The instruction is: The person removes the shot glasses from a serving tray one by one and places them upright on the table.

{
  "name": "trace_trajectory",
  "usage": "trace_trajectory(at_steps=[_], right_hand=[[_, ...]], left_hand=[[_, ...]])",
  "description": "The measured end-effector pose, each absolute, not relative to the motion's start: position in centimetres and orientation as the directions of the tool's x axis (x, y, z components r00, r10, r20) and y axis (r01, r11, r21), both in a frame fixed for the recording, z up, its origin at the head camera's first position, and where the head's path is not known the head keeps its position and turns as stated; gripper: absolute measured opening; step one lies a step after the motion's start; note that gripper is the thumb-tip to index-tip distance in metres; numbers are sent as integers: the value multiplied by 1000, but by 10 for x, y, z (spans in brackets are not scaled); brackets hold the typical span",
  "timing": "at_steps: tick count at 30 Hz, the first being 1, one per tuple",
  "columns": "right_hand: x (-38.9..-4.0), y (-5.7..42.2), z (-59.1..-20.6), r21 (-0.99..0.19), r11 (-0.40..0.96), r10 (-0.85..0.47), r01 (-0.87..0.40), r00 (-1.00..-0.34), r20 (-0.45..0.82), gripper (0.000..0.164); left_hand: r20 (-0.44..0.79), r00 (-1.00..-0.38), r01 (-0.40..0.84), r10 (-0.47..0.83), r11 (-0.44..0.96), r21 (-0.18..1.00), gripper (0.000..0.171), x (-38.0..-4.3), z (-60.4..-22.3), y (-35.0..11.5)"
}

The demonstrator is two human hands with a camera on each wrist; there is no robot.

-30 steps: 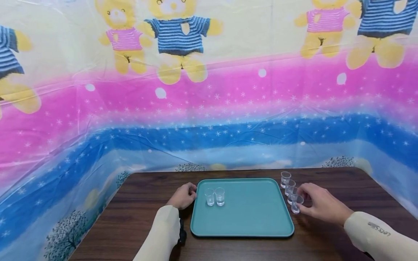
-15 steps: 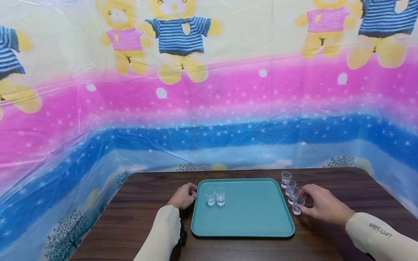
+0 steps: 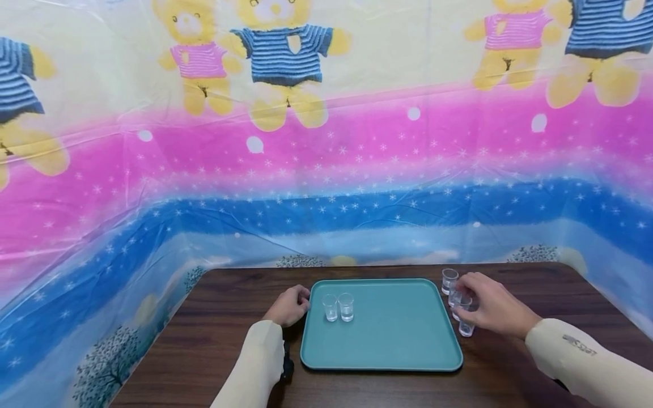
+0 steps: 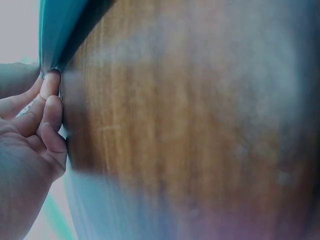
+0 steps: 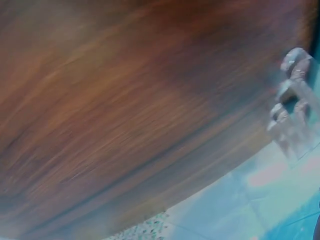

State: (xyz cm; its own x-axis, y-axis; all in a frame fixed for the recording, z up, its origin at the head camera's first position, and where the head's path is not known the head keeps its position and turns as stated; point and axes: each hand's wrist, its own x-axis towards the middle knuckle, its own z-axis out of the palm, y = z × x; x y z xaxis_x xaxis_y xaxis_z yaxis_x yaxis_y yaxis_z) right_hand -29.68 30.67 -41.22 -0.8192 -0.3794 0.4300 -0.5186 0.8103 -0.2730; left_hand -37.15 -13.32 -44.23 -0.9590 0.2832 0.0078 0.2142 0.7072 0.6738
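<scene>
A green tray [image 3: 382, 340] lies on the table, bearing two clear shot glasses, one [image 3: 330, 309] at the left and another [image 3: 346, 307] beside it. My left hand [image 3: 288, 306] grips the tray's left rim, fingers curled at its edge in the left wrist view. Off the tray's right side stands a row of several shot glasses, from the far glass [image 3: 449, 282] to the near glass [image 3: 466, 328]. My right hand [image 3: 492, 303] is around the middle of that row, thumb and fingers apart. It partly hides the middle glasses, and contact is unclear.
Everything stands on a dark wood-grain table [image 3: 229, 317]. A printed cloth [image 3: 357, 215] with bears and snowflakes hangs behind it. In the right wrist view the blurred glasses [image 5: 295, 95] appear at the right edge.
My right hand has left the near glass of the row and moved left and slightly away, over the middle glasses. The left hand and the tray keep their places.
</scene>
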Motion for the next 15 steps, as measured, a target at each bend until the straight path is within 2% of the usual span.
trace_trajectory(at_steps=[9, 15], right_hand=[[-309, 278, -413, -282, 780, -411, -559, -797, 442, 30], [-317, 260, -411, -278, 776, -424, -566, -795, 434, 36]], left_hand=[[10, -958, 216, 287, 699, 682, 25, -371, -443, -134], [4, -956, 216, 292, 696, 685, 26, -369, -440, -134]])
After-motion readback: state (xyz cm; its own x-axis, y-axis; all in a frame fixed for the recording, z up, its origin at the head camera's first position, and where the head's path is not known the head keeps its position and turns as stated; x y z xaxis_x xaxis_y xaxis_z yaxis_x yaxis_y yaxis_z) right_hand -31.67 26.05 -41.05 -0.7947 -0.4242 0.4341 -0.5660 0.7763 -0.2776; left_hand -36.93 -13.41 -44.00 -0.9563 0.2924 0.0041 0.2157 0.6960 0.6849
